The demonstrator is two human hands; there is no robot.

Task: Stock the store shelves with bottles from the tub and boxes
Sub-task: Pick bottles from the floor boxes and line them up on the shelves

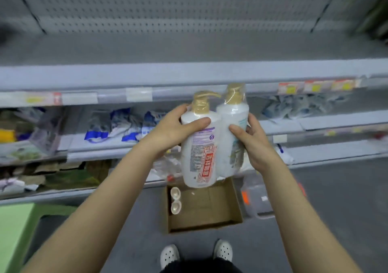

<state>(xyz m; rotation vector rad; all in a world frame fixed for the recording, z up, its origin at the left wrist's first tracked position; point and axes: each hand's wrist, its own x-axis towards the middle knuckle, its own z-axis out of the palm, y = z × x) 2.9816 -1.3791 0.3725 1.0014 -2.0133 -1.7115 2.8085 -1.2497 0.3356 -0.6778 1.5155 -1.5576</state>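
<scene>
White plastic pump bottle with a purple-and-red label (199,153) and a second white plastic pump bottle with a pale teal label (232,115) are held side by side in the air, their sides touching, in front of the grey metal store shelves (189,74) and above the open brown cardboard box (204,227) on the floor. Both bottles stand close to upright, long axes running top to bottom, gold pump heads up and bases down toward the box. The spout of the labelled bottle points right, toward the other bottle's pump, which is wrapped in clear film.

The left hand (172,130) grips the purple-and-red bottle, thumb across its front and fingers curled behind its shoulder. The right hand (254,144) grips the teal bottle from the right, thumb on the front.

Inside the box, two more pale bottle tops (176,200) stand against its left wall. A clear plastic tub with orange clips (258,201) sits just right of the box. Blue-and-white bags (113,126) lie on a lower shelf. The person's white perforated shoes (170,256) show at the bottom edge.
</scene>
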